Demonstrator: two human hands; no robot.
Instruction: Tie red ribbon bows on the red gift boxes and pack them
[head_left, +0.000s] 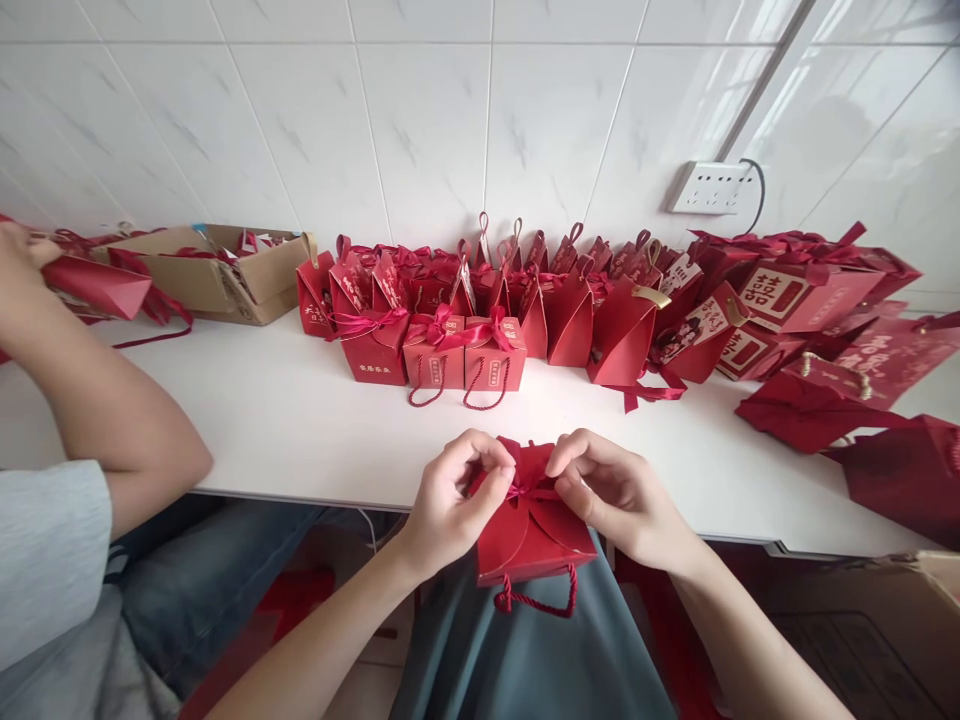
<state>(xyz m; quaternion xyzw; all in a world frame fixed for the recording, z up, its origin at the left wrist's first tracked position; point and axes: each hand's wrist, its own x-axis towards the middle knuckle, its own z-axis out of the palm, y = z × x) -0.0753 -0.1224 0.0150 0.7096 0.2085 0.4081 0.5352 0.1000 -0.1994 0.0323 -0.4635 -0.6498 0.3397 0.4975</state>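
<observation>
A small red gift box (534,545) with curved top flaps rests at the table's front edge, above my lap. Its twisted red cord handle (538,604) hangs on the near side. Across the top runs a red ribbon (520,491), knotted at the middle. My left hand (461,490) pinches the ribbon at the left of the knot, thumb against fingertips. On the right, my right hand (611,490) has its thumb and fingers closed on the ribbon's other side. Parts of the ribbon are hidden by the fingers.
Rows of red boxes (375,350) stand along the white table (285,430). More boxes and bags (810,290) are piled at the right. A cardboard box (262,280) is at the back left. Beside me, a person's arm (127,410) reaches over the table's left end.
</observation>
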